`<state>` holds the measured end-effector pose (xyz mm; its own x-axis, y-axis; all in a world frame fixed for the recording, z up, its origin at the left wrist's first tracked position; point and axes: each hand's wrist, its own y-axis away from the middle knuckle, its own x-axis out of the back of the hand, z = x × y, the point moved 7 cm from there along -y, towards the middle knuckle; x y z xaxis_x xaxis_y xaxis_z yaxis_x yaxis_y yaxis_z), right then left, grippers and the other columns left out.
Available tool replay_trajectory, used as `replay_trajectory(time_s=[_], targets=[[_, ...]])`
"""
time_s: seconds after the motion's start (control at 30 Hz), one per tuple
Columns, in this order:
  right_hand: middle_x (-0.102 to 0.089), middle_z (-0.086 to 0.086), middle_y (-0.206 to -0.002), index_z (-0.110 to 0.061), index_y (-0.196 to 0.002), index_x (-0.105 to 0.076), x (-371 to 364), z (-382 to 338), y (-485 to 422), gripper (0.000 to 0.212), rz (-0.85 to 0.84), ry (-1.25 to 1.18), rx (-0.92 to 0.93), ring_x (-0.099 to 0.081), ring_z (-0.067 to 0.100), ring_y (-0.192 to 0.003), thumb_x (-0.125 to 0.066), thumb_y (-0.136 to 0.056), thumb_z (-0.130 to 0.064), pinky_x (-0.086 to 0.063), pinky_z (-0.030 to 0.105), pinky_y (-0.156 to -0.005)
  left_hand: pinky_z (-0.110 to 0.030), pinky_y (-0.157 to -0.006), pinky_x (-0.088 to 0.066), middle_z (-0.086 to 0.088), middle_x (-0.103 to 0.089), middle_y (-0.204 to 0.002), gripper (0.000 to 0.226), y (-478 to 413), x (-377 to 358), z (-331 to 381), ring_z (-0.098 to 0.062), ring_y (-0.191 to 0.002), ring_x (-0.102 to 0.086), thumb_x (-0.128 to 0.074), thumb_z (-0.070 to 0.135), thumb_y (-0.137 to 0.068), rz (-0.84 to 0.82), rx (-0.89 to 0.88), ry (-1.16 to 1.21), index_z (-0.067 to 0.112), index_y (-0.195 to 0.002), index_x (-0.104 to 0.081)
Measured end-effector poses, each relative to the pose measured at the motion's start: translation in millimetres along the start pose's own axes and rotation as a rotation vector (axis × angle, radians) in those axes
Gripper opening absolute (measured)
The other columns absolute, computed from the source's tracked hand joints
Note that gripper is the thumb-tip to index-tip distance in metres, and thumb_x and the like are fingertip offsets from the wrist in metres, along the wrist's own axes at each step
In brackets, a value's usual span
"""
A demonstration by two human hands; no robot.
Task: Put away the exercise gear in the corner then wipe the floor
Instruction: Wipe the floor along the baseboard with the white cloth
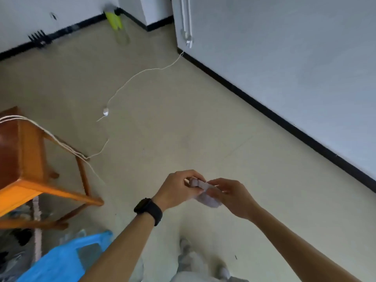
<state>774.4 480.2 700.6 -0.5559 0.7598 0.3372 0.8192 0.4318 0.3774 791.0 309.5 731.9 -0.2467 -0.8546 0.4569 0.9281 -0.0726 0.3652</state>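
Note:
Both my hands hold a small pale grey cloth (205, 195) in front of me, above the beige floor (162, 129). My left hand (179, 189), with a black watch on its wrist, pinches the cloth's folded upper edge. My right hand (232, 197) grips the other side, and the rest of the cloth hangs crumpled between them. In the far corner, a yellow-green piece of gear (115, 21) leans at the wall. A black hand-grip-like item (39, 38) lies by the left baseboard.
A wooden table (26, 159) stands at the left with white cords draped over it. A white cable with a small adapter (105, 111) runs across the floor to the wall. A blue plastic stool (67, 259) is at the lower left. My shoes (203, 259) show below.

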Motion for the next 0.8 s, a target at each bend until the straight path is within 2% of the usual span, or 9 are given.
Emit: replay_trajectory(time_s=[0.1,0.23,0.37,0.43,0.5,0.57,0.67,0.8], targets=[[-0.072,-0.025,-0.089,-0.050,-0.089,-0.069,48,-1,-33,0.016,0.152,0.005,-0.013,-0.067,-0.002,-0.084,-0.070,-0.089,-0.034,-0.052,0.019,-0.073,-0.024,-0.061,-0.055,0.008,-0.073,-0.083,0.017,-67,1,31,-0.009,-0.071,-0.068,-0.079,0.028,-0.079,-0.119,-0.055,-0.010,0.030,-0.094,-0.073],[-0.071,-0.026,-0.089,-0.046,-0.095,-0.071,110,-7,-89,0.013,0.302,0.046,-0.043,-0.065,-0.005,-0.083,-0.070,-0.088,-0.036,-0.053,0.019,-0.072,-0.024,-0.078,-0.058,0.014,-0.074,-0.087,0.019,-168,15,72,-0.003,-0.082,-0.069,-0.079,0.034,-0.079,-0.179,-0.180,-0.138,0.028,-0.096,-0.075],[-0.070,-0.026,-0.091,-0.046,-0.096,-0.069,168,-24,-139,0.008,0.439,0.016,-0.070,-0.066,-0.003,-0.084,-0.068,-0.088,-0.045,-0.055,0.020,-0.073,-0.023,-0.071,-0.057,0.017,-0.072,-0.086,0.012,-258,26,126,-0.003,-0.078,-0.068,-0.075,0.024,-0.081,-0.257,-0.331,-0.227,0.026,-0.092,-0.075],[-0.071,-0.026,-0.093,-0.049,-0.100,-0.068,196,-28,-159,0.017,0.498,-0.020,-0.094,-0.067,-0.004,-0.084,-0.064,-0.087,-0.059,-0.055,0.017,-0.070,-0.020,-0.065,-0.055,0.019,-0.071,-0.082,0.012,-298,28,153,-0.005,-0.074,-0.068,-0.075,0.020,-0.080,-0.307,-0.384,-0.255,0.025,-0.091,-0.074],[-0.071,-0.025,-0.097,-0.051,-0.109,-0.067,221,-24,-177,0.026,0.537,-0.037,-0.139,-0.066,-0.006,-0.084,-0.060,-0.086,-0.064,-0.051,0.011,-0.067,-0.018,-0.064,-0.054,0.023,-0.068,-0.077,0.012,-339,23,172,-0.002,-0.073,-0.066,-0.077,0.021,-0.079,-0.350,-0.405,-0.278,0.026,-0.090,-0.075],[-0.071,-0.022,-0.101,-0.048,-0.115,-0.067,244,-16,-195,0.029,0.564,-0.041,-0.181,-0.064,-0.007,-0.085,-0.059,-0.089,-0.059,-0.046,0.007,-0.064,-0.017,-0.064,-0.053,0.024,-0.067,-0.077,0.014,-377,11,188,0.000,-0.074,-0.065,-0.077,0.022,-0.077,-0.406,-0.432,-0.321,0.028,-0.089,-0.075],[-0.071,-0.021,-0.097,-0.045,-0.113,-0.069,283,7,-223,0.024,0.626,-0.088,-0.247,-0.066,-0.004,-0.082,-0.063,-0.091,-0.050,-0.046,0.008,-0.062,-0.017,-0.067,-0.053,0.020,-0.070,-0.082,0.016,-438,-18,206,0.000,-0.076,-0.065,-0.077,0.024,-0.076,-0.496,-0.453,-0.385,0.030,-0.090,-0.074],[-0.070,-0.019,-0.089,-0.044,-0.104,-0.070,342,55,-261,0.016,0.747,-0.180,-0.357,-0.066,-0.001,-0.078,-0.067,-0.088,-0.040,-0.050,0.012,-0.064,-0.021,-0.081,-0.053,0.020,-0.071,-0.100,0.025,-529,-67,228,0.000,-0.092,-0.065,-0.074,0.034,-0.077,-0.602,-0.494,-0.526,0.035,-0.102,-0.071]])
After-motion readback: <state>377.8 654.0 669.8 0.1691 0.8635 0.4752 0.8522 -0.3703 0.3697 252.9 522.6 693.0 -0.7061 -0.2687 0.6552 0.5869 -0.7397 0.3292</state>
